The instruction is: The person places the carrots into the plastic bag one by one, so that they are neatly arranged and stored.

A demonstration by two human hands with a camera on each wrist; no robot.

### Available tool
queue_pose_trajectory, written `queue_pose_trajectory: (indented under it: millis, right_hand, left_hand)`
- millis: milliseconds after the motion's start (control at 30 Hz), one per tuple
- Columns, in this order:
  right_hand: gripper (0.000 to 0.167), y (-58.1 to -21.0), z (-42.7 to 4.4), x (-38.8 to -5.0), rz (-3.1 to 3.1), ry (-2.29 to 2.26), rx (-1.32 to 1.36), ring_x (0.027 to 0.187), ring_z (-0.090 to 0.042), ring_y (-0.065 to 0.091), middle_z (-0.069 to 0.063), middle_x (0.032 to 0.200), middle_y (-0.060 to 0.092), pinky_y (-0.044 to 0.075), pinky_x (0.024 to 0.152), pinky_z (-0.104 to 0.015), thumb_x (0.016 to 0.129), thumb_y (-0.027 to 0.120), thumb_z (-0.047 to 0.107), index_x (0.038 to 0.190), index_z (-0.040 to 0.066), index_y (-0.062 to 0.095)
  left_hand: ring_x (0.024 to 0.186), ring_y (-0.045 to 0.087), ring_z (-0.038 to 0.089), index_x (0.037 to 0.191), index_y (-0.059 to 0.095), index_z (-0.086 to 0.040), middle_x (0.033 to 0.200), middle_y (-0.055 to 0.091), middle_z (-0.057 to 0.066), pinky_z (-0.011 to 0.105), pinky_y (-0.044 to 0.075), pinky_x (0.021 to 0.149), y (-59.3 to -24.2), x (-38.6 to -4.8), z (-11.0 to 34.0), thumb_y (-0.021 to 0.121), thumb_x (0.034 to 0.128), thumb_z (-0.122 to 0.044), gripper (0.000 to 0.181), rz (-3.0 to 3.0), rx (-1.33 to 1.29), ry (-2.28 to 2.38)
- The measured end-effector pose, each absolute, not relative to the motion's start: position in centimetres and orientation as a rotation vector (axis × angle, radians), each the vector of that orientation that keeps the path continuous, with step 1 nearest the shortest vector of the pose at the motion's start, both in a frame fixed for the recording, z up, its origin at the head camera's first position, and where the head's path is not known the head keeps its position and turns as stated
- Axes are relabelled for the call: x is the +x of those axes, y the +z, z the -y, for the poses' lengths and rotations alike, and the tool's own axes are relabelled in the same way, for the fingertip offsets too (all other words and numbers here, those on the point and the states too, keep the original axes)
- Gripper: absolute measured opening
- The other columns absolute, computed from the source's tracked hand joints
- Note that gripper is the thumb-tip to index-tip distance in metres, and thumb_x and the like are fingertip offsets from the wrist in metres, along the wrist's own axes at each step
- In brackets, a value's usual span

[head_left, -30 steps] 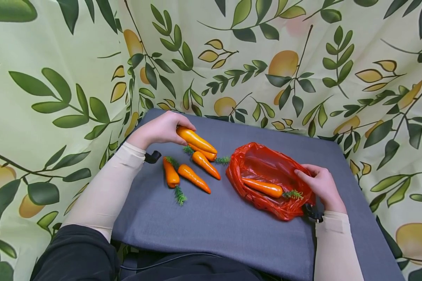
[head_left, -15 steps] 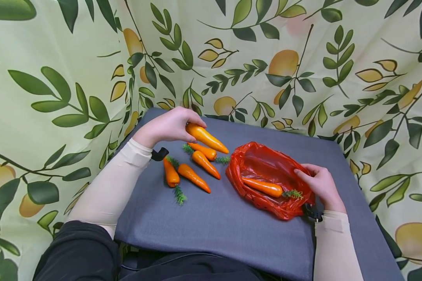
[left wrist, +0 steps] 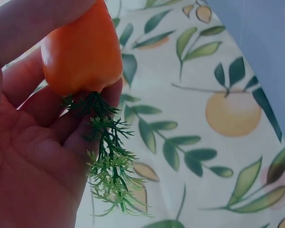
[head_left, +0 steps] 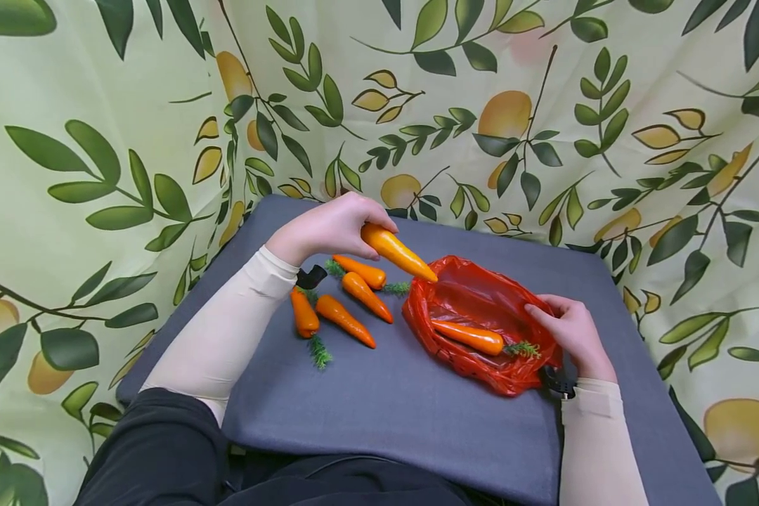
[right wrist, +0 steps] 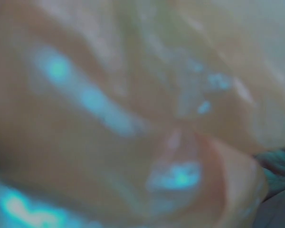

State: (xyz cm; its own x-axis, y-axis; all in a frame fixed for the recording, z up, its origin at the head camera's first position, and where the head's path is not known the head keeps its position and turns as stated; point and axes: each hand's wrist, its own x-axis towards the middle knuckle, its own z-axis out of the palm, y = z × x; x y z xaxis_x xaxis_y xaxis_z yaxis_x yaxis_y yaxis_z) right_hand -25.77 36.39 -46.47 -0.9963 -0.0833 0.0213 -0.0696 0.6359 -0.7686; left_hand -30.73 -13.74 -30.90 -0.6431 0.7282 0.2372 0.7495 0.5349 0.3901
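My left hand (head_left: 338, 228) grips an orange toy carrot (head_left: 400, 253) by its thick end, above the table. The carrot's tip points right and down, near the left rim of a red plastic bag (head_left: 419, 316). In the left wrist view, the leafy green top (left wrist: 111, 156) hangs beside the palm, and the thumb and fingers wrap the carrot's thick end. My right hand (head_left: 575, 334) pinches the bag's right rim, thumb inside, so its mouth stands wide. Another carrot (head_left: 471, 337) with a green top lies in the bag. The right wrist view is mostly blurred by shiny plastic.
Several more carrots lie left of the bag on the grey table (head_left: 379, 414): one with its top toward me (head_left: 303, 314), others beside it (head_left: 346, 321) and behind (head_left: 367, 296). Leaf-patterned curtains (head_left: 443, 91) enclose the table at the back and sides.
My left hand has carried its carrot to the right, from over the loose carrots to the bag's left rim. The right hand and bag stay put.
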Motion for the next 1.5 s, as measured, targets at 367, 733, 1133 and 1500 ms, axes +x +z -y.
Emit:
queue_pose_trajectory:
  millis: [367, 733, 1133, 1500]
  right_hand:
    - [0.053, -46.5, -36.4, -25.8, -2.820, -1.344, -0.101, 0.088, -0.011, 0.076, -0.022, 0.126, 0.080, 0.066, 0.075, -0.025, 0.109, 0.072, 0.043, 0.143, 0.002, 0.073]
    - [0.054, -46.6, -36.5, -25.8, -2.822, -1.356, -0.116, 0.091, -0.006, 0.075, -0.028, 0.130, 0.077, 0.065, 0.078, -0.021, 0.110, 0.071, 0.044, 0.144, 0.002, 0.072]
    - [0.056, -46.5, -36.4, -25.9, -2.811, -1.345, -0.105, 0.096, -0.012, 0.073, -0.027, 0.134, 0.075, 0.065, 0.078, -0.023, 0.109, 0.071, 0.046, 0.145, 0.004, 0.072]
    - [0.054, -46.5, -36.5, -25.8, -2.794, -1.361, -0.097, 0.091, -0.006, 0.074, -0.025, 0.131, 0.075, 0.067, 0.078, -0.026, 0.109, 0.072, 0.044, 0.145, 0.004, 0.072]
  left_hand:
    - [0.109, 0.066, 0.020, 0.128, 0.083, -0.013, 0.121, 0.080, 0.001, 0.038, 0.051, 0.103, -31.0, -31.1, 8.8, 0.093, 0.0889, -0.015, 0.040, 2.714, -1.408, -0.624]
    - [0.109, 0.068, 0.017, 0.131, 0.083, -0.013, 0.124, 0.080, 0.000, 0.031, 0.054, 0.100, -32.5, -31.4, 3.8, 0.090, 0.0908, -0.015, 0.041, 2.700, -1.513, -0.590]
    - [0.115, 0.066, 0.015, 0.137, 0.080, -0.015, 0.130, 0.078, -0.001, 0.026, 0.053, 0.102, -34.7, -30.8, -1.8, 0.088, 0.0942, -0.020, 0.044, 2.766, -1.503, -0.548]
    - [0.115, 0.065, 0.015, 0.137, 0.080, -0.014, 0.131, 0.078, -0.001, 0.026, 0.053, 0.103, -37.9, -31.1, -5.1, 0.089, 0.0945, -0.021, 0.044, 2.792, -1.430, -0.612]
